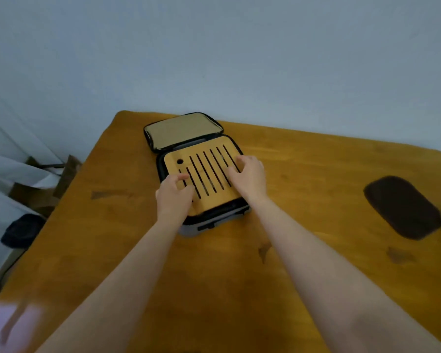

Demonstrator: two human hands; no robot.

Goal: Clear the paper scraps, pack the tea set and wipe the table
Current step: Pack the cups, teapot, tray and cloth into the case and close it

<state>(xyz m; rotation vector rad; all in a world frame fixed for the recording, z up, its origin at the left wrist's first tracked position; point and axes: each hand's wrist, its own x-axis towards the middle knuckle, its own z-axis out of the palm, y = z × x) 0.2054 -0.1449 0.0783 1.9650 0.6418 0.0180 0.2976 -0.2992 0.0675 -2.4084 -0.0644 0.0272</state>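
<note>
Left hand (175, 193) seemingly grips bamboo tray (172, 164) corner; right hand (248, 175) flat on slats; case (190, 230) contents hidden.

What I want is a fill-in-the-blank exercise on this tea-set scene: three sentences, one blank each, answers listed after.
The slatted bamboo tea tray sits on top of a grey zip case whose lid is ____.
The left hand and the right hand both touch the ____.
The dark brown oval cloth lies on the orange-brown wooden table, to the case's ____.
Missing words: open; tray; right.
</note>
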